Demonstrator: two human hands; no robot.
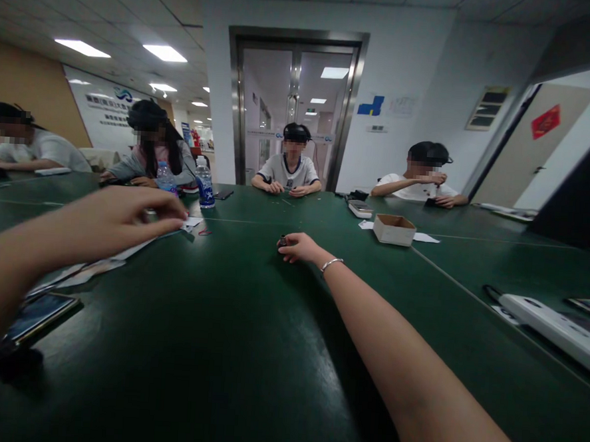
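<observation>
My right hand (pixel 300 248) rests on the dark green table (pixel 248 325), arm stretched far forward, fingers curled around a small dark object (pixel 283 241) at its fingertips. A thin bracelet (pixel 331 264) circles that wrist. My left hand (pixel 125 217) hovers above the table to the left, fingers bent and pinched together; whether it holds anything I cannot tell. Just past its fingertips lie white paper sheets (pixel 187 224). A red loop (pixel 204 232) lies on the table beside them.
A phone (pixel 39 315) lies at the near left. A small open cardboard box (pixel 393 228) stands right of centre, a white power strip (pixel 553 327) at the right. Two water bottles (pixel 204 183) stand at the back left. Several people sit round the far side.
</observation>
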